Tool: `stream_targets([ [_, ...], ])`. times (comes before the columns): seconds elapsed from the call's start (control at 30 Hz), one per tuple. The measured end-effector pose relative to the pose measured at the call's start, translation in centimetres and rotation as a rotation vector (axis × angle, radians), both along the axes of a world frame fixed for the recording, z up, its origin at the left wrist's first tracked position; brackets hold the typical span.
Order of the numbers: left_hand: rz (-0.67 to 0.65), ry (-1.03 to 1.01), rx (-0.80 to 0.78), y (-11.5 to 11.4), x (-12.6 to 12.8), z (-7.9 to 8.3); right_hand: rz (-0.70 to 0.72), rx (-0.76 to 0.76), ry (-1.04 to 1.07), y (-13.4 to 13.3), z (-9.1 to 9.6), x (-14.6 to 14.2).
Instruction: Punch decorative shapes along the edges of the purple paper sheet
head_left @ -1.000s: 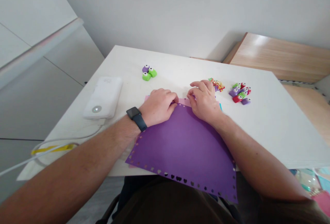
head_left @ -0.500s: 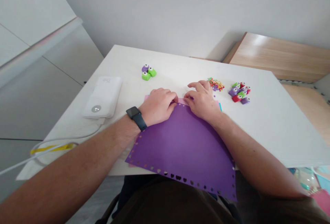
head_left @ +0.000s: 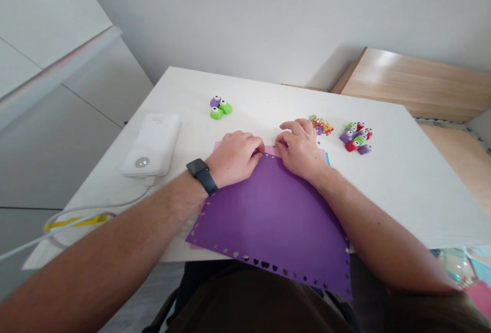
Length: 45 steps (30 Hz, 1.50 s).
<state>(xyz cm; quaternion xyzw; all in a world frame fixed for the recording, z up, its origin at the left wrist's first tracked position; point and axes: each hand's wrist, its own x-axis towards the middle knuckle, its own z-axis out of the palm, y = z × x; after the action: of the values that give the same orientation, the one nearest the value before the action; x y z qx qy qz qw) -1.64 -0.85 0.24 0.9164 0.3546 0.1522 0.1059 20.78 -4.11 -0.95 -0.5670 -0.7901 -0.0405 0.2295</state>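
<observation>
Left hand (head_left: 236,158) on purple paper (head_left: 274,215), confetti (head_left: 322,126) heaped on table (head_left: 399,190)

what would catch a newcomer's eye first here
Probably the big purple paper, spread low in the middle and sticking out past the near edge of the table, with small holes along its border. Then the colourful punches bunched on the right, and three more towards the back left.

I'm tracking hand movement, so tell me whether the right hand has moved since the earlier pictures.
Yes, slightly: against the pile of colored bits, the right hand has shifted left since the earliest picture, bringing it nearer the left hand.
</observation>
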Motion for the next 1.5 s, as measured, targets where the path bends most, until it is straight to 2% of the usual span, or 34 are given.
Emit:
stream_targets([
  [0.57, 0.000, 0.004, -0.003, 0.0, 0.0, 0.0, 0.013, -0.085, 0.023, 0.2, 0.2, -0.2],
  [0.97, -0.005, 0.005, 0.002, 0.0, 0.1, 0.1, 0.038, -0.059, -0.024, 0.2, -0.4, -0.2],
  [1.27, -0.002, 0.000, -0.013, 0.0, 0.0, 0.1, -0.005, 0.013, 0.101, 0.1, 0.5, -0.3],
  [1.37, 0.002, -0.004, -0.024, 0.0, 0.1, 0.1, -0.037, 0.044, 0.173, 0.2, 1.7, 0.6],
  [1.5, 0.003, -0.016, -0.040, -0.1, 0.2, 0.2, -0.152, 0.067, 0.174, 1.0, 2.9, 4.5],
])
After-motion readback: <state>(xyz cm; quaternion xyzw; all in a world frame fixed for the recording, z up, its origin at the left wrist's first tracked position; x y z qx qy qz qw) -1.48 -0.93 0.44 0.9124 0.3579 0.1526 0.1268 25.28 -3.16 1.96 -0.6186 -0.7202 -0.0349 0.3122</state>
